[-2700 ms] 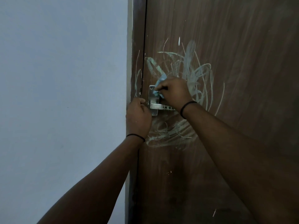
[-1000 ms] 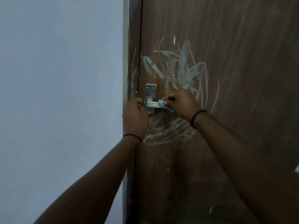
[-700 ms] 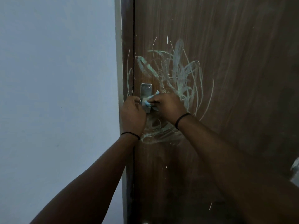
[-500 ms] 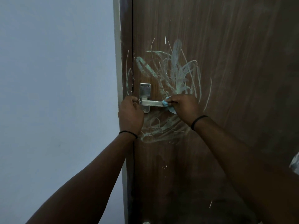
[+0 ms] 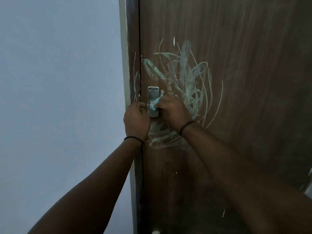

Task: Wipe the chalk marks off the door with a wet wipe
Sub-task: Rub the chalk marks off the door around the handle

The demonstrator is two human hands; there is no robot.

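crumpled pale-blue wet wipe (image 5: 156, 103) — pinched in right hand (image 5: 172, 110), pressed on silver metal latch plate (image 5: 152, 97) | left hand (image 5: 136, 121) curled at door edge, grip unclear | pale chalk scribbles (image 5: 187, 78) — across brown wooden door (image 5: 244, 81) | grey wall (image 5: 59, 81) left

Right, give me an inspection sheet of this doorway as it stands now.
Surface: brown door, chalk marks scribbled above, right of and below the metal latch plate; some on the door frame.
Job's things: blue wet wipe against the plate.
Clutter: nothing seen.
Hands: right hand grips the wipe; left hand curled at the door edge, what it holds is hidden.
Cables: nothing seen.
Surroundings: pale wall on the left.
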